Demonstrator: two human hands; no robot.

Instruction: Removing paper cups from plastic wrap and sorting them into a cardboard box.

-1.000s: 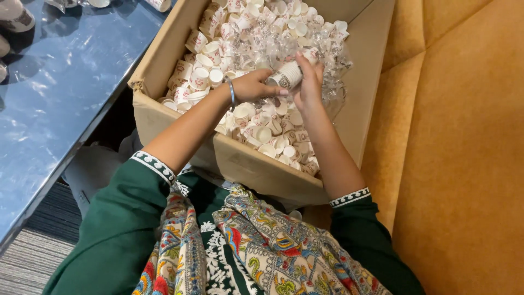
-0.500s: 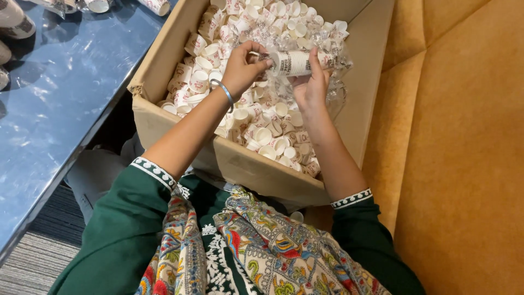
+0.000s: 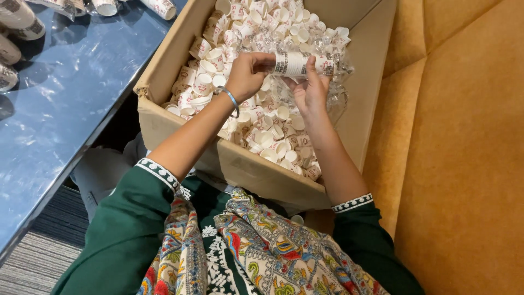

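A short stack of small white paper cups (image 3: 297, 64) with red print lies sideways between my hands, above a cardboard box (image 3: 251, 169) on my lap. My left hand (image 3: 248, 74) grips the stack's left end. My right hand (image 3: 312, 90) cradles it from below, thumb over the right part. The box is filled with several loose paper cups (image 3: 273, 142) of the same kind, and clear plastic wrap (image 3: 335, 101) lies at its right side.
A glossy blue table (image 3: 60, 109) runs along the left, with stacked cups (image 3: 16, 24) near its far edge. An orange upholstered seat (image 3: 458, 164) fills the right side. Grey carpet (image 3: 33, 262) shows at bottom left.
Both hands have lifted away from the loose cups and moved farther over the box. The single cup has grown into a longer sideways stack held between them.
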